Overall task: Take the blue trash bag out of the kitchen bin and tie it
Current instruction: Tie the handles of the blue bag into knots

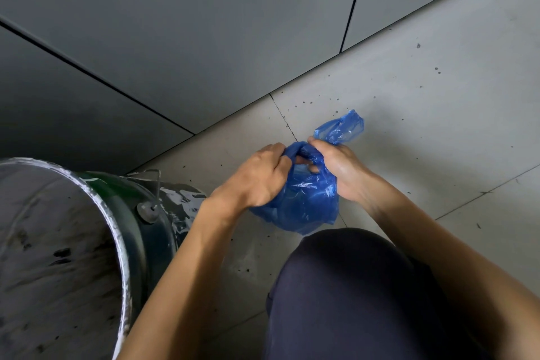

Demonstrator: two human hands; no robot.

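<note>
Floor (438,90): pale tiles, thin dark joints, scattered dark specks.
Bin (152,231): green, smeared white, standing on the tiles at left.
Blue bag (306,202): just right of bin, low over tiles; contact unclear.

Bin (137,199) clipped by left and bottom edges. Blue bag (306,199) underside hidden behind knee (350,286), left side behind left hand (257,178). Right hand (340,169) fingers partly buried in plastic.

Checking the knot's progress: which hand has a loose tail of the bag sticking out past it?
The right hand: a crumpled tail of the blue trash bag flares out beyond it. The left hand grips a twisted strand, no tail showing.
</note>
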